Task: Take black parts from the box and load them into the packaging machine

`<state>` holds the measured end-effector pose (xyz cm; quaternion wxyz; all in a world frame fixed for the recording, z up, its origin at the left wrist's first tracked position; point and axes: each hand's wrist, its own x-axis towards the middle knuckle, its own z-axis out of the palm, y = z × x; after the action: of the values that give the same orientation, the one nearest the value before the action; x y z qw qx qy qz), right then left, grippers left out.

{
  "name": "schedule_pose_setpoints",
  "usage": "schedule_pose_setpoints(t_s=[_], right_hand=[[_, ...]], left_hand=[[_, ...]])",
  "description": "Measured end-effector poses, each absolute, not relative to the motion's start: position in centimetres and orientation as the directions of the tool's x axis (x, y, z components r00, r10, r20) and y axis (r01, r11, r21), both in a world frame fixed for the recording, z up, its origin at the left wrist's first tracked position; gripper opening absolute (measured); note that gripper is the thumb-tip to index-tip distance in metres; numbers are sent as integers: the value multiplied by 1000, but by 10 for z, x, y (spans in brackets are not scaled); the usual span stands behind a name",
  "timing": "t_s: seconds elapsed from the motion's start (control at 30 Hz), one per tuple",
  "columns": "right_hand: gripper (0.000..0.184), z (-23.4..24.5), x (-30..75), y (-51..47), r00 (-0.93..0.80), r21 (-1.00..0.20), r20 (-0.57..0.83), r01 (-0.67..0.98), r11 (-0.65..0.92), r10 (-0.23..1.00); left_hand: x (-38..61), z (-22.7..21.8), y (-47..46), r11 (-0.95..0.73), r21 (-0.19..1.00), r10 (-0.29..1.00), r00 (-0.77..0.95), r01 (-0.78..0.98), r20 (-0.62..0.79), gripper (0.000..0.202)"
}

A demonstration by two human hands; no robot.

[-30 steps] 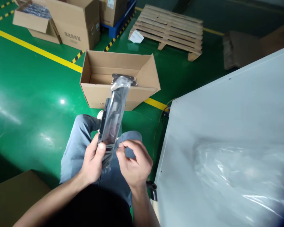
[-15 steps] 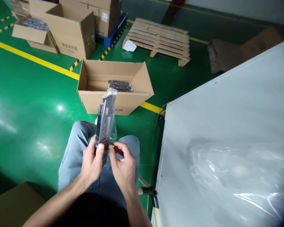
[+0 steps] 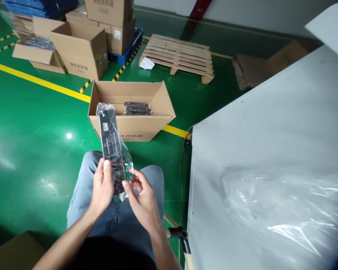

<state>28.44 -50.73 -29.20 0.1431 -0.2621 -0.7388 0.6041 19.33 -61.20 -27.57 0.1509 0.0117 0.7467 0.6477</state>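
I sit with my knees in blue jeans over a green floor. My left hand (image 3: 103, 187) is closed round the lower end of a long black part in a clear plastic bag (image 3: 110, 142), held nearly upright above my lap. My right hand (image 3: 141, 197) pinches the bag's lower edge with its fingertips. On the floor ahead stands an open cardboard box (image 3: 131, 127) with a few similar bagged black parts (image 3: 138, 108) lying inside.
A grey table (image 3: 270, 150) with a heap of clear plastic bags (image 3: 284, 210) fills the right side. A wooden pallet (image 3: 177, 58), more cardboard boxes (image 3: 79, 54) and yellow floor lines lie further off. Another brown box (image 3: 14, 253) is at the lower left.
The bagged part has swung so that its flat face now shows and its top leans left. My right hand's fingers have shifted to the bag's lower edge. The view has tilted up a little.
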Motion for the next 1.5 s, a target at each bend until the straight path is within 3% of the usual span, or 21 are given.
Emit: schedule_pose_setpoints(t_s=[0.17,0.3,0.4,0.47,0.53,0.6,0.67,0.8,1.0,1.17,1.33,1.5], right_hand=[[28,-292,293,-500,-850,-976,-136,204,80,508],[23,-289,304,-464,-936,-976,-218,204,-81,278],[25,-291,311,-443,-962,-971,-227,210,-118,152],[35,-293,311,-439,-959,-985,-168,157,-65,230],[46,-292,304,-443,-916,-993,-72,103,60,394],[50,-287,290,-452,-854,-978,33,80,194,520],[43,-279,273,-461,-806,-964,106,61,260,582],[20,-268,249,-470,-723,-968,129,58,246,678],[28,-280,258,-468,-610,-990,20,101,102,793],[33,-292,265,-461,-622,-975,-161,-19,-220,766],[41,-283,264,-457,-708,-983,-174,87,-161,684],[38,-262,264,-474,-773,-986,-154,161,-44,616]], left_hand=[[186,-280,-616,242,954,170,-960,-176,-220,63],[181,-286,-624,204,906,328,-846,-372,-421,71],[181,-286,-628,185,905,361,-830,-383,-425,73],[183,-283,-629,224,925,308,-878,-307,-366,71],[188,-281,-629,252,940,294,-908,-228,-299,67],[198,-281,-628,253,951,369,-892,-175,-262,62],[210,-284,-628,262,952,470,-841,-156,-267,58],[229,-293,-630,306,941,533,-794,-142,-293,54],[231,-292,-638,294,928,438,-832,-227,-342,58],[228,-291,-649,327,818,354,-741,-473,-570,71],[224,-296,-653,343,810,447,-676,-475,-586,88],[219,-306,-647,165,871,604,-651,-463,-461,79]])
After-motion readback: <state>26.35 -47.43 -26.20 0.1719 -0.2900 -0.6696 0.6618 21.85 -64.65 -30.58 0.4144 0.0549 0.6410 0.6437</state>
